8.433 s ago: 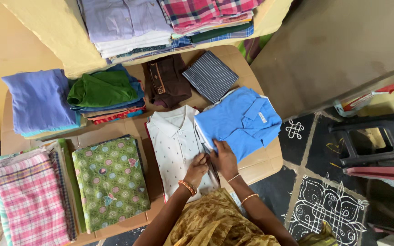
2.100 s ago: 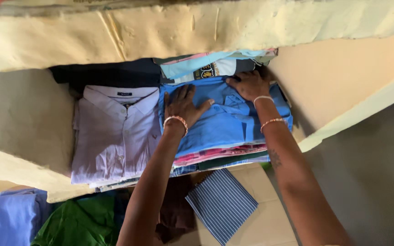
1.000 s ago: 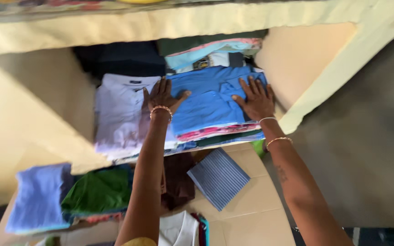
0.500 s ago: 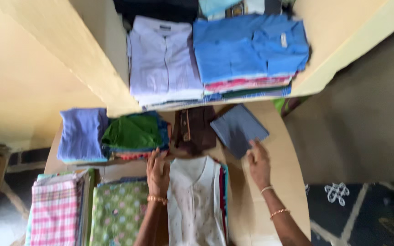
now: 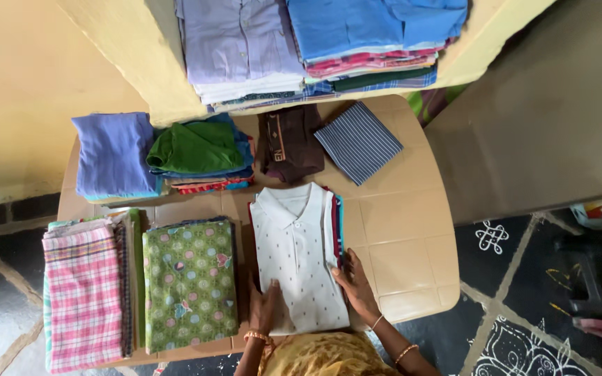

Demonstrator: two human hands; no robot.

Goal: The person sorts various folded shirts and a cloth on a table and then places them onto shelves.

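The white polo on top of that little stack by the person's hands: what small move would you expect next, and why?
Probably lifting the white polo off its stack. The left hand lies at its near left corner and the right hand along its right edge, both flat, neither closed on it yet. The shelf pile topped by a blue shirt looks like where folded shirts go.

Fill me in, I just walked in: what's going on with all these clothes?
A person has both hands on a folded white polo shirt topping a small pile on the tan table: left hand at its near left corner, right hand along its right edge. More folded stacks surround it, and a blue shirt sits on the shelf pile above.
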